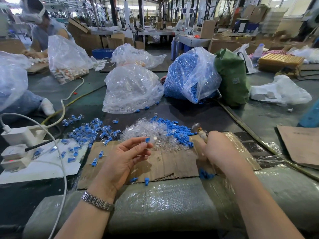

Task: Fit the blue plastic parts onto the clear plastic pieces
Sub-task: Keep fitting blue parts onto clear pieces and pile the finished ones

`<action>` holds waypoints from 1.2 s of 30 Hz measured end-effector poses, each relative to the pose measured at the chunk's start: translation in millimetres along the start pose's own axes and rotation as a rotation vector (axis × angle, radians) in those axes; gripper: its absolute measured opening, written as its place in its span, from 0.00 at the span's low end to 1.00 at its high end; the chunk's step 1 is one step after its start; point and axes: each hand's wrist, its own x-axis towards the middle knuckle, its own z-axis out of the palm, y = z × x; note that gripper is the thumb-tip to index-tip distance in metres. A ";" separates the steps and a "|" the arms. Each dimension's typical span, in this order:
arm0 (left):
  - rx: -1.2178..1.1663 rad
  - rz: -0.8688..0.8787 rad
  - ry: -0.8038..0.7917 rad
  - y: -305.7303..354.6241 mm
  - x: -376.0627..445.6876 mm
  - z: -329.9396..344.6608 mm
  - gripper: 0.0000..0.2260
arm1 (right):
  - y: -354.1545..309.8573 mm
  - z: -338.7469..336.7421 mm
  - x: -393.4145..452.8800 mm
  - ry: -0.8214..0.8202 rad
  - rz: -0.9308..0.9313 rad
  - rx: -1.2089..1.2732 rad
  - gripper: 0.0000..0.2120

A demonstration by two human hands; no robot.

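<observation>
Nearest, the left hand (120, 157) pinches a blue plastic part (147, 140) seated on a clear plastic piece (143, 144) between thumb and fingertips, above the cardboard sheet (164, 163). The right hand (219, 149) is curled round a blurred tool (200, 131). Just beyond lie loose clear pieces (146, 131) and loose blue parts (179, 130), with assembled units (89, 131) to the left. Farther back stand a bag of clear pieces (131, 88) and a bag of blue parts (189, 75).

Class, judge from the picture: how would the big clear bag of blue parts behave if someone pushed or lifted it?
The bag of blue parts is thin, crinkled film, so probably floppy. Packed full, it likely feels heavy and slumps rather than rolls. Its open mouth could spill parts if tipped.
</observation>
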 end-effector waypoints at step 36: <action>0.263 0.074 0.087 -3.1 -3.7 2.9 0.09 | -74.5 16.4 -57.9 -0.572 -0.237 0.379 0.26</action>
